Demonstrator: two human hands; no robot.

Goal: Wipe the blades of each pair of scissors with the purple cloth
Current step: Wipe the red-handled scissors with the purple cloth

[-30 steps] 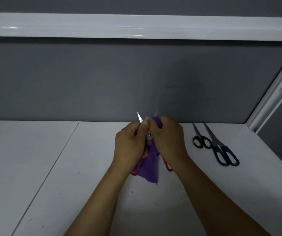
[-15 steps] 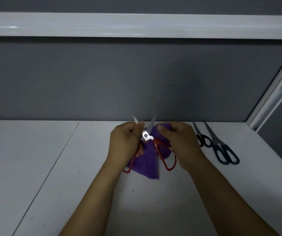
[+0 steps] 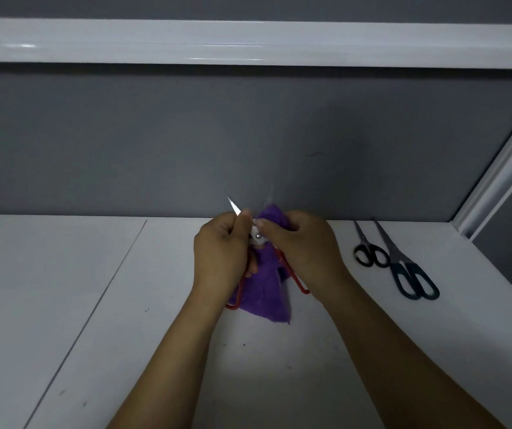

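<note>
Holds red-handled scissors (image 3: pixel 258 239) open, left hand (image 3: pixel 220 252) clamped just beside their pivot, right hand (image 3: pixel 301 246) pinching purple cloth (image 3: pixel 264 292) round one blade. Risks a cut fingertip if cloth slips off the edge. Leaves black scissors (image 3: pixel 370 255) and teal scissors (image 3: pixel 412 277) lying well right of them.

no readable text, labels, brands, numbers or signs on anything in view
</note>
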